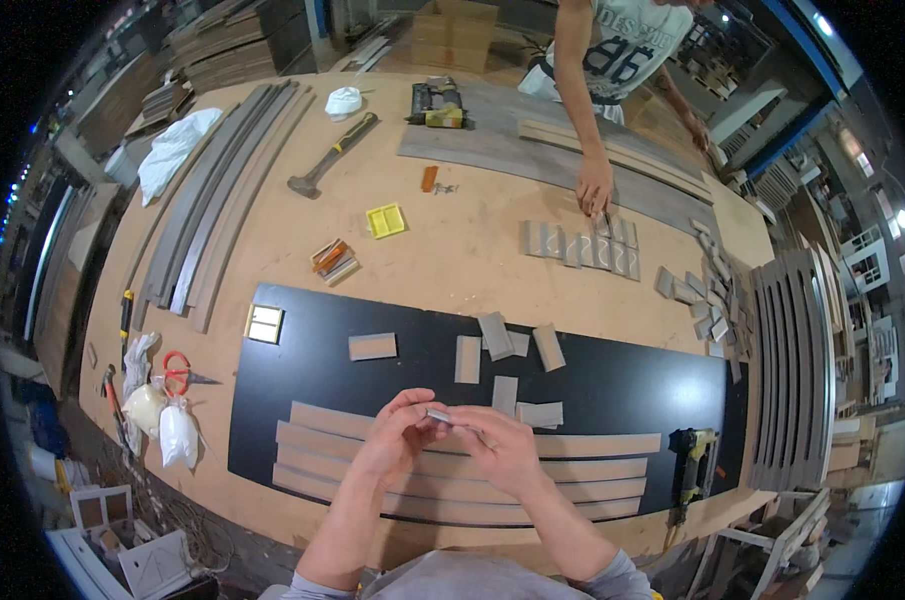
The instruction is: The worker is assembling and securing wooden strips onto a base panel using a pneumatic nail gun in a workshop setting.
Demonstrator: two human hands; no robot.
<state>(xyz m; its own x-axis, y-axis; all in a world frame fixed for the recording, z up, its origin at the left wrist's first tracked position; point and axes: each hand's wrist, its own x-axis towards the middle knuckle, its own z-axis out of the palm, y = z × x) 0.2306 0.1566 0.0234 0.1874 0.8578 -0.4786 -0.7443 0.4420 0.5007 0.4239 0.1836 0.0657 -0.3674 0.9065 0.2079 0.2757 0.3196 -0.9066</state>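
Between the fingertips of both my hands is a small grey piece, too small to name surely. My left hand curls round its left end, and my right hand pinches its right end. Both hands are above several long, thin wood strips with grey edges, laid side by side on a black board. Just beyond my hands, short grey-edged wood blocks lie scattered on the board, some overlapping. A nail gun rests at the board's right end.
Across the table, a co-worker's hand touches a row of small grey blocks with wavy glue lines. A hammer, yellow tray, second nail gun, red-handled scissors and long mouldings lie around.
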